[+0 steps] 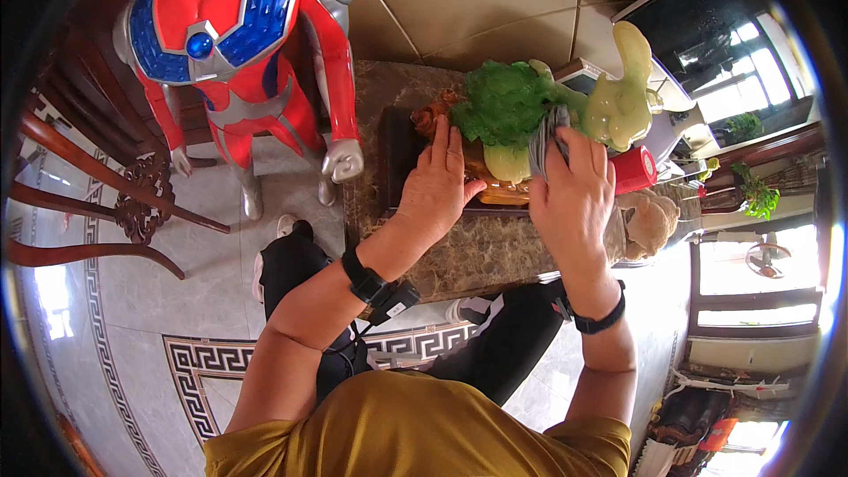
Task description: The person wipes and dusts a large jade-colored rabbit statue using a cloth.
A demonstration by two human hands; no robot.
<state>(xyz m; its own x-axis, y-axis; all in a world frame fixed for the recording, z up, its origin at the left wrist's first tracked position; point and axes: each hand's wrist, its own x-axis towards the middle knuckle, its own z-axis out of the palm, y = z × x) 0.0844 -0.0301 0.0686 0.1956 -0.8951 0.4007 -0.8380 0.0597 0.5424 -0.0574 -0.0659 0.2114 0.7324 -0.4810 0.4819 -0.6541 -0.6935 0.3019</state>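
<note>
A glossy cabbage-shaped ornament point(507, 103) with green leaves and a pale stalk rests on an amber-brown carved base point(500, 192). Under it is a dark plinth point(396, 165) on a brown marble top point(483, 252). My left hand point(437, 182) lies against the left part of the base, fingers straight, thumb apart, holding nothing. In my right hand point(575, 189) is a bunched grey striped cloth point(548, 142), pressed to the ornament's right side by the pale stalk. Close by on the right stands a shiny pale yellow-green figure point(619, 96), partly joined from view with the ornament.
Left of the marble top stands a large red, silver and blue costumed figure point(248, 59). A carved wooden chair point(126, 192) is farther left. A red cylinder point(634, 170) and a tan plush toy point(646, 224) sit right of my right hand. A television point(722, 46) is beyond.
</note>
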